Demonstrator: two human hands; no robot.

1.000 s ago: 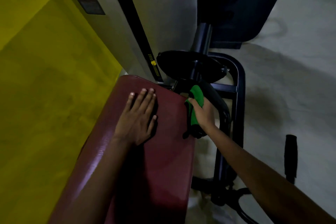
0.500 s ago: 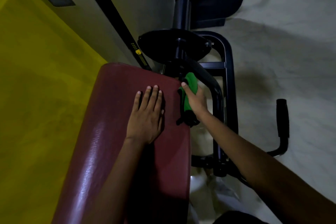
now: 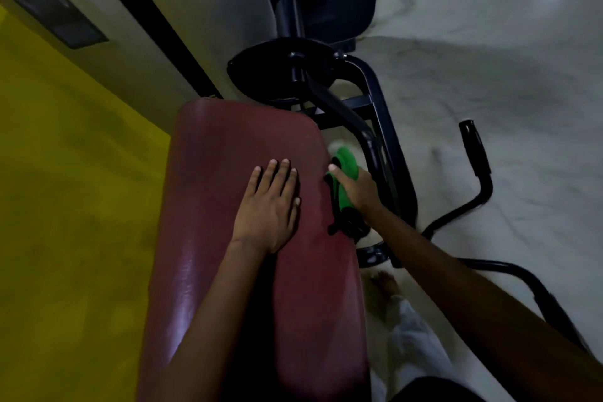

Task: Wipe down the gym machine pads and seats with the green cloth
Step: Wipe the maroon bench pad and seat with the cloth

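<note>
Cloth: the bunched green cloth (image 3: 346, 173) sits against the right side edge of the long maroon vinyl pad (image 3: 235, 147), with a dark part hanging below it.
Right hand (image 3: 355, 188): grip curled round the cloth, thumb on top, pressing it to the pad's edge.
Left hand (image 3: 269, 206): flat on the pad's top, fingers spread and straight, holding nothing.
Cloth handling: looks soft, light and limp; likely best held wadded in the palm so it does not trail.
Pad handling: looks smooth, glossy and firm, probably slippery when wet; fixed to the black steel machine frame (image 3: 385, 127), so it needs only bracing.
</note>
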